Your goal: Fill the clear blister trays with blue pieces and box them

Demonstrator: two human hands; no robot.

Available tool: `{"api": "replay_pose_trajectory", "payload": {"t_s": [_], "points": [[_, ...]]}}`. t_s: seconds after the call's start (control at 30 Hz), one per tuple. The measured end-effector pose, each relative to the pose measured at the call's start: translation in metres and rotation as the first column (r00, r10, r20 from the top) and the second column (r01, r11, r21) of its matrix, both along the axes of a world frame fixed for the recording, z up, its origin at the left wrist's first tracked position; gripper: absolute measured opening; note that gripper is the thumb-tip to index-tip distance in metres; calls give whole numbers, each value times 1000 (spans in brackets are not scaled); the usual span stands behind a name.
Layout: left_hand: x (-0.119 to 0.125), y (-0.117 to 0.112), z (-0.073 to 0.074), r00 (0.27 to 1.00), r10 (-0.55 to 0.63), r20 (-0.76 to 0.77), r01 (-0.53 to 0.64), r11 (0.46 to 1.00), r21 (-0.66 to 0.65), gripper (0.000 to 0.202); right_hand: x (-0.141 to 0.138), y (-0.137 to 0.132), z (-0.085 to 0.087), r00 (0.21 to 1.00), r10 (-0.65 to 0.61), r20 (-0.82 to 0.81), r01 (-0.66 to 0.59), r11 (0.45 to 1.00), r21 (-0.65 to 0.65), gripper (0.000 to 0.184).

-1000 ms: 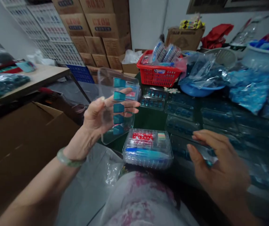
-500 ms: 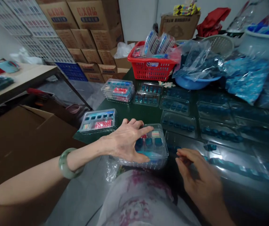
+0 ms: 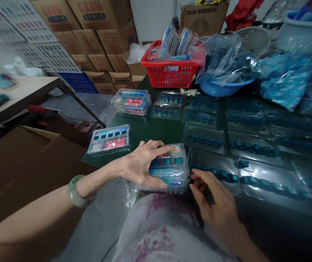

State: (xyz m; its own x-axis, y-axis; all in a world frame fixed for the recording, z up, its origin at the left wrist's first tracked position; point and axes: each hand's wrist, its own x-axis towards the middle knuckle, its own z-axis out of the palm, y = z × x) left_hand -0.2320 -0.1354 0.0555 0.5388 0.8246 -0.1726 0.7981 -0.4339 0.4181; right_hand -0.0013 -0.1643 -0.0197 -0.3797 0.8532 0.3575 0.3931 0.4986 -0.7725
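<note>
My left hand [image 3: 145, 163] spreads over a clear plastic case [image 3: 183, 171], its thumb along the near side and its fingers across the top, holding it against the dark green tabletop. Through the lid show teal blocks, blue strips and a red piece, partly covered by the hand. A green bangle [image 3: 76, 191] circles the left wrist. Just right of the case is my right hand [image 3: 213, 203], half curled, thumb and fingertips a little apart, with nothing visible between them. Another filled case [image 3: 110, 140] lies flat to the left, and a stack of filled cases [image 3: 131, 102] stands behind.
Rows of clear trays [image 3: 203, 138] with teal blocks cover the table's right side. At the back are a red basket [image 3: 172, 74] holding cases, a blue basin [image 3: 224, 89] and plastic bags. An open cardboard box [image 3: 30, 174] sits at lower left, below another table [image 3: 30, 87].
My right hand has moved left, close to the right edge of the case. My left hand stays on the case. The whole view has shifted slightly.
</note>
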Motion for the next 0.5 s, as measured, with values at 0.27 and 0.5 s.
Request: {"api": "replay_pose_trajectory", "payload": {"t_s": [0.27,0.5], "points": [[-12,10,13,991,-33,129,40,998,-52,83,-3,-1,-6,999,1,37,-7,988,153,36],[-27,7,38,967,20,253,-16,1000,-18,81,-10,5,-1,957,-23,288,-98,913,397,27]]}}
